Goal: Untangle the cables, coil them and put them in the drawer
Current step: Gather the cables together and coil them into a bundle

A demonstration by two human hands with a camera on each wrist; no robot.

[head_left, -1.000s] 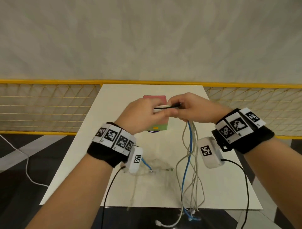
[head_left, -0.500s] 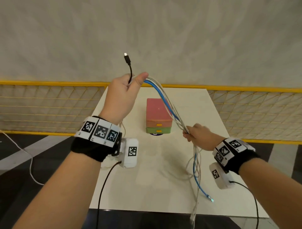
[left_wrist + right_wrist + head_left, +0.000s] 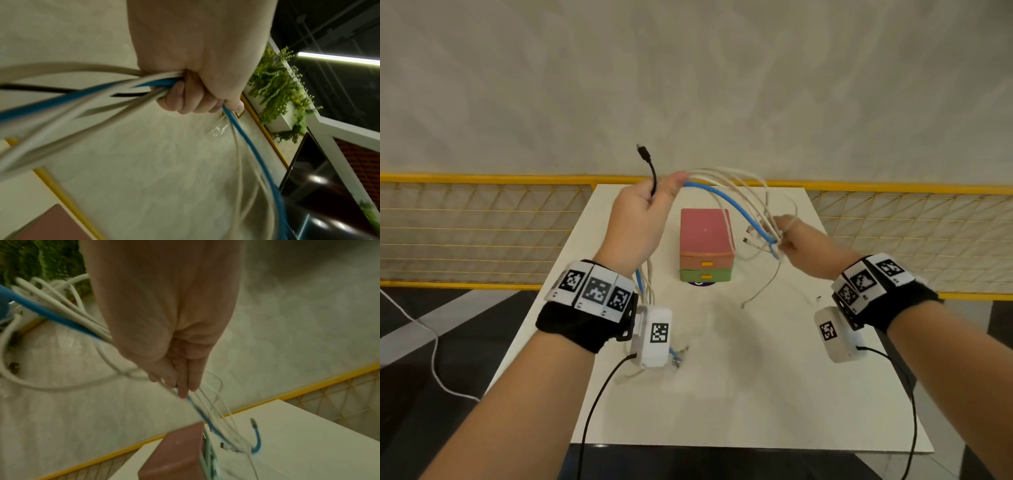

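**A:** Cables point(image 3: 726, 192) first: where are they? I see the bunch arching in the air over the stacked drawer box point(image 3: 706, 245), strung between both hands.

**B:** Yes. The left hand point(image 3: 640, 219) is up and to the left of the box, fist wrapped tight round the white strands, the blue cable point(image 3: 729, 207) and the black cable point(image 3: 651, 171), whose plug sticks up above the knuckles. I'd judge that hand is the anchor, held high so the strands hang apart and the crossings show.

**A:** And the right hand point(image 3: 801, 245)?

**B:** To the right of the box and lower. Its fingers point(image 3: 183, 382) are curled loosely round the far end of the bunch, with loose tails and plugs dangling past it toward the table point(image 3: 756, 394). A slack grasp there would let the hand slide along and comb the strands out.

**A:** The box itself?

**B:** Both drawers look closed, so nothing is stowed yet.

**A:** What has changed over the last second?

**B:** A second ago both hands met in front of the box, with the cables hanging off the near table edge. Half a second ago they were apart, the strands packed together. Now the right hand has risen nearer the box and the bunch has fanned into separate loops; the hanging ends have come up from below the table's near edge.
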